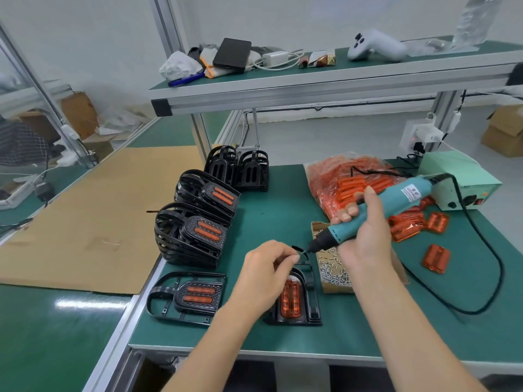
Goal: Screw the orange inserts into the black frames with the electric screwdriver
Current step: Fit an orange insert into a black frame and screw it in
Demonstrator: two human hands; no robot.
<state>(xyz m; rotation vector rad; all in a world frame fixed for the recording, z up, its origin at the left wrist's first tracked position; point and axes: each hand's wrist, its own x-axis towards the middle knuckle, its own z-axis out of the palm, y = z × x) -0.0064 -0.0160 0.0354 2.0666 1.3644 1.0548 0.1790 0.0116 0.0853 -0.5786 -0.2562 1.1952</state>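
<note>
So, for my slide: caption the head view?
Right hand aims screwdriver; left hand pinches a screw at its tip.

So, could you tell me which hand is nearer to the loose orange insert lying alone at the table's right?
The right hand. It grips the screwdriver just left of that insert, while the left hand sits farther left, over the frame.

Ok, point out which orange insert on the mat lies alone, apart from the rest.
The orange insert nearest the front right, beside the screwdriver's black cable. The other loose ones cluster against the bag further back.
</note>
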